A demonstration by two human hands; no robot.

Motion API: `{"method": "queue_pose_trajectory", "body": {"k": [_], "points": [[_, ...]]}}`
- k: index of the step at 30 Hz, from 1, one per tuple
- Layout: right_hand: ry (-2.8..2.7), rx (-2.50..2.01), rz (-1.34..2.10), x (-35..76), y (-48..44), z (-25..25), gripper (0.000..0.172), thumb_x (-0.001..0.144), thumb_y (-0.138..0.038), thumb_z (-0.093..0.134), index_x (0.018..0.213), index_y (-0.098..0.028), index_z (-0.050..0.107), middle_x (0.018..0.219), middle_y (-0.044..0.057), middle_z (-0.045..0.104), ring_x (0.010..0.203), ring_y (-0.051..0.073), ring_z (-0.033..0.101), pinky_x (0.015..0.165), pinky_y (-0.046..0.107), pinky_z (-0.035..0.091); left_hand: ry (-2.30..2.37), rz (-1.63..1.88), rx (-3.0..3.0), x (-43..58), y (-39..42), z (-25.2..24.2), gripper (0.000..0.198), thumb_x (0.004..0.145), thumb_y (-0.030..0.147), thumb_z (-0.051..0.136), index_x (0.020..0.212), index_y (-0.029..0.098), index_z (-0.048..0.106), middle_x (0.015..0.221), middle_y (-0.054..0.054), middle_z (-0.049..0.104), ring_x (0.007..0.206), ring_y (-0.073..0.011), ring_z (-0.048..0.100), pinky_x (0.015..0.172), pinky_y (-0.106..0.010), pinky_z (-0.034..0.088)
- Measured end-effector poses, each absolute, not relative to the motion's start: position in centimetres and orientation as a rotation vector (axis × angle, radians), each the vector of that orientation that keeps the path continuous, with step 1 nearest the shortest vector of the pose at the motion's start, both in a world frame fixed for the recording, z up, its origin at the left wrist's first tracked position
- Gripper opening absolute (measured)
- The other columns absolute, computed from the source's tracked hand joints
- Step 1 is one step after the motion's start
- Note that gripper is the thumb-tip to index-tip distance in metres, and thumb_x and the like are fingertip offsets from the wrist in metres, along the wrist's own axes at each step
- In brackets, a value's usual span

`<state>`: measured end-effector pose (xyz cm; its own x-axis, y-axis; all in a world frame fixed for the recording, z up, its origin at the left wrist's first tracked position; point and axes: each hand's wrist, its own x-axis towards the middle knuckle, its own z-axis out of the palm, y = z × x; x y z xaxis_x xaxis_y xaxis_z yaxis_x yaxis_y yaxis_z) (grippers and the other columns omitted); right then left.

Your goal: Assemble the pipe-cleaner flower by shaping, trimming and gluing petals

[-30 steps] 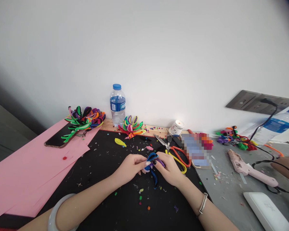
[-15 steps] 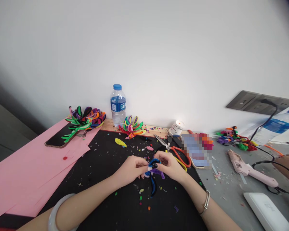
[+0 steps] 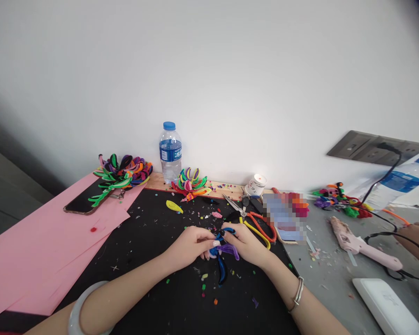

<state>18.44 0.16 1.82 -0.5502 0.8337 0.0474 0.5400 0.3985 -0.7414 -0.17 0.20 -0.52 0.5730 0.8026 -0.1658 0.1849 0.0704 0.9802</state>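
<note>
Both hands meet over a black mat [image 3: 150,293], on a small flower-like piece of bent pipe cleaners [image 3: 222,269] in blue, black and purple. My left hand [image 3: 195,244] pinches it from the left with thumb and fingers. From the right, my right hand [image 3: 246,242] has its fingers closed on the upper blue and black loop. One blue-black petal points down toward me and a purple one sticks out to the right. The fingers cover part of the centre. Just beyond my right hand lie scissors [image 3: 261,225] with orange handles and a yellow pipe-cleaner loop [image 3: 260,236].
Pipe-cleaner flowers [image 3: 190,184] and a water bottle [image 3: 170,156] stand by the wall, near a paper cup [image 3: 256,186]. Pink paper [image 3: 56,232] carries a phone [image 3: 85,200]. At right are a glue gun [image 3: 366,251], a white box [image 3: 387,307] and another person's hand [image 3: 417,242].
My right fingers have shifted slightly on the upper loop, which now tips more to the right. More of the purple petal shows. The left hand stays nearly in place.
</note>
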Motion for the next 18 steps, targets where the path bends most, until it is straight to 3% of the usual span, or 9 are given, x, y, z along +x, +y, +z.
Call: {"method": "queue_pose_trajectory", "body": {"k": [11,18], "points": [[-2.415,-1.286,0.573,17.84,-0.3,1.56,0.019,0.086,-0.017,0.036,0.068,-0.018,0.042,0.061,-0.003,0.044,0.055,0.009,0.039,0.054,0.02,0.029,0.927,0.575,1.477,-0.2,-0.05,-0.08,0.031,0.074,0.041,0.052,0.065,0.013,0.06,0.055,-0.002,0.059,0.049,-0.0115,0.051,0.05,-0.022,0.041],[-2.453,-1.32,0.44,18.45,-0.17,1.41,0.023,0.089,-0.026,0.034,0.07,-0.018,0.045,0.062,-0.001,0.049,0.058,0.011,0.045,0.056,0.021,0.03,0.924,0.559,1.515,-0.21,-0.13,-0.1,0.029,0.073,0.039,0.052,0.063,0.013,0.061,0.052,0.0,0.057,0.047,-0.0114,0.05,0.048,-0.022,0.04]]}}
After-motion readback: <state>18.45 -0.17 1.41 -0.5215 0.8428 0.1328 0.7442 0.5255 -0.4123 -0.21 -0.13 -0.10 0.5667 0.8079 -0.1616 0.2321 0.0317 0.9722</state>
